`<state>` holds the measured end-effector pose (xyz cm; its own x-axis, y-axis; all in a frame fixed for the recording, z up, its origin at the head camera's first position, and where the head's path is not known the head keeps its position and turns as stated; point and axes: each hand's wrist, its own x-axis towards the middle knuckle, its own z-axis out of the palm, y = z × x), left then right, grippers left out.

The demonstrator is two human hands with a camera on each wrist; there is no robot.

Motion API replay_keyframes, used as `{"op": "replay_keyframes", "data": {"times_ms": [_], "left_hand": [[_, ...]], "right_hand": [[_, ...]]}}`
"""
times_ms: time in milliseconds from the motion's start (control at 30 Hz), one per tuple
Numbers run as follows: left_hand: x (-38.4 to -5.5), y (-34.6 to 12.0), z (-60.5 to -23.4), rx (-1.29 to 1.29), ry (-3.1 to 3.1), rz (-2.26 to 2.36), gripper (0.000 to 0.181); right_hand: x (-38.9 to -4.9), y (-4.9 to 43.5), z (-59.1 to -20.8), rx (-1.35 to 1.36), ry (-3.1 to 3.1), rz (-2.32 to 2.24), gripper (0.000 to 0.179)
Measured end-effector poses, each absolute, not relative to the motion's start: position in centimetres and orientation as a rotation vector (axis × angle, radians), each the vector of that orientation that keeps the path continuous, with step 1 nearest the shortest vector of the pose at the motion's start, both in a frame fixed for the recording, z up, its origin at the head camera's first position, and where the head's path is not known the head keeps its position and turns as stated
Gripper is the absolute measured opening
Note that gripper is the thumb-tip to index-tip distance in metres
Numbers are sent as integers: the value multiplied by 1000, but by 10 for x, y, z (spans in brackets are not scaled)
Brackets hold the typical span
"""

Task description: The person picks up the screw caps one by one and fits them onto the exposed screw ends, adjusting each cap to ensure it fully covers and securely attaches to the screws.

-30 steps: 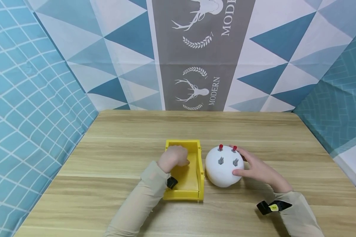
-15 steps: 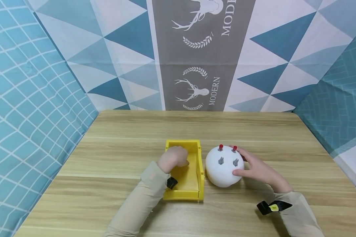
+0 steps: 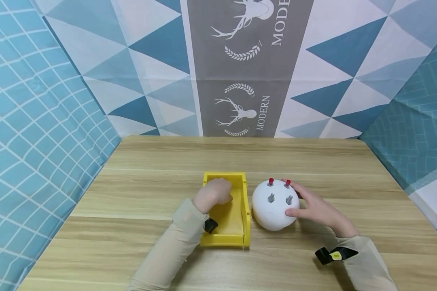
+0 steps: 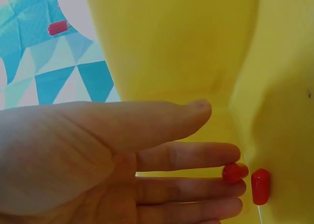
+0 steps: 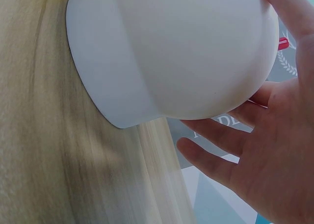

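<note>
Two red caps (image 3: 271,181) are topping the white dome (image 3: 267,214), well in from the tabletop's (image 3: 149,194) far edge, while two studs (image 3: 271,198) are standing bare, suggesting half-finished capping. The right hand (image 3: 313,209) is resting spread against the dome; in the yellow bin (image 3: 223,240), the straight-fingered left hand (image 3: 214,194) is apparently touching one of two loose caps (image 4: 260,186).

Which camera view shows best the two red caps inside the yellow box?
The left wrist view: both red caps appear close up by the left hand. In the head view neither is visible, with that hand over the yellow box; the right wrist view shows a different red cap instead.
</note>
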<state>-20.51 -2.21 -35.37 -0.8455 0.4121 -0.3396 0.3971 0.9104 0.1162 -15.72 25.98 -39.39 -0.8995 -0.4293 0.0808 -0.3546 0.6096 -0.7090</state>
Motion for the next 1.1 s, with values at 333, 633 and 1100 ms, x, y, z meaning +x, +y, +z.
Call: {"op": "replay_keyframes", "data": {"times_ms": [333, 633, 1100], "left_hand": [[-201, -23, -348, 727, 2772, 47, 14], [-195, -23, -341, 826, 2826, 113, 20], [-191, -14, -330, 1063, 2931, 245, 14]], "right_hand": [[-157, 260, -394, -650, 2737, -1160, 78], [-157, 260, -394, -651, 2737, -1154, 78], [-157, 260, -394, -643, 2737, -1152, 79]]}}
